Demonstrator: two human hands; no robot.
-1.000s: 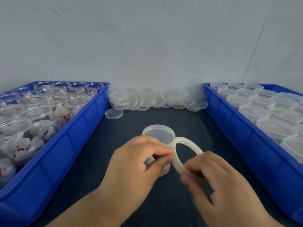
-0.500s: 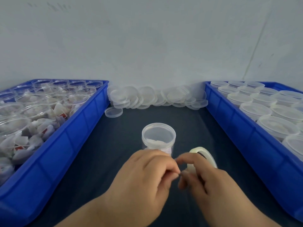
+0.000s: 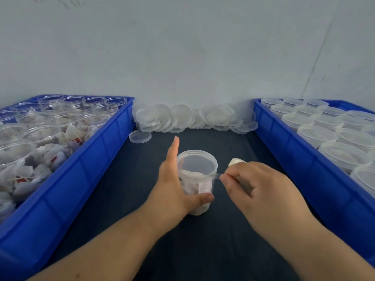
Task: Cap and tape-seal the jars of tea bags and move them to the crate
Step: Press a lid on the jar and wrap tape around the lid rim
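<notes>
The capped jar (image 3: pixel 195 179) of tea bags stands upright on the dark mat (image 3: pixel 125 179), pretty much dead centre between the two blue crates. Left of the jar, the left hand (image 3: pixel 172 185) is spread flat against its side, thumb hooked round the front near the base. Right of the jar, the right hand (image 3: pixel 257 185) is pinched shut on a tape strip (image 3: pixel 216 176) stretched to the jar's wall, with the tape roll (image 3: pixel 236 161) tucked in it. Behind the jar sits a pile of loose lids (image 3: pixel 182 118).
</notes>
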